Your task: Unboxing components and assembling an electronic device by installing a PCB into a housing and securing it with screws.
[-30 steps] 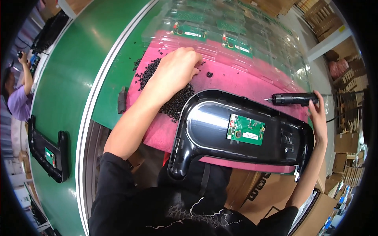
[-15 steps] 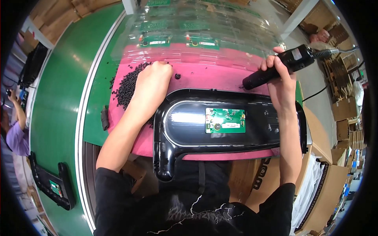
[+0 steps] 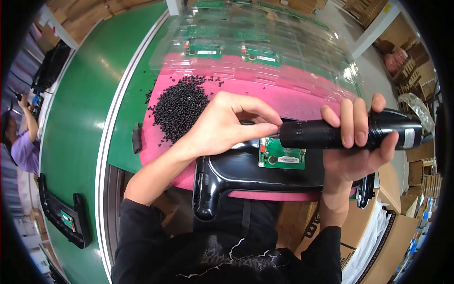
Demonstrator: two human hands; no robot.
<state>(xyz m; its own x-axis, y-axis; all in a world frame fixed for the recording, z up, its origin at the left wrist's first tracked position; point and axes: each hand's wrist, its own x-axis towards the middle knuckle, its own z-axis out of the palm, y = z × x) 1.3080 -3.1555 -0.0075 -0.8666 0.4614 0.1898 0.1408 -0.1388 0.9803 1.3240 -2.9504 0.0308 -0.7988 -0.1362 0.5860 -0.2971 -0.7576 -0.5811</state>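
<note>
My right hand is wrapped round a black electric screwdriver, held nearly level with its tip pointing left. At that tip, the thumb and forefinger of my left hand are pinched together. Whatever small thing they may hold is hidden. Below both hands lies a glossy black plastic housing with a long body and a leg bending toward me at its left end. A green circuit board sits in its recess, its upper edge partly covered by the screwdriver. A pile of tiny black screws lies left of the housing.
A pink mat lies under the work. Clear plastic trays with green boards stand at the far side. On the green surface at left is another black housing; a person in purple works beyond. Cardboard boxes stand at right.
My left hand has left the screw pile and come right to the screwdriver's tip. My right hand has swung the screwdriver level above the board. The whole view has shifted slightly.
</note>
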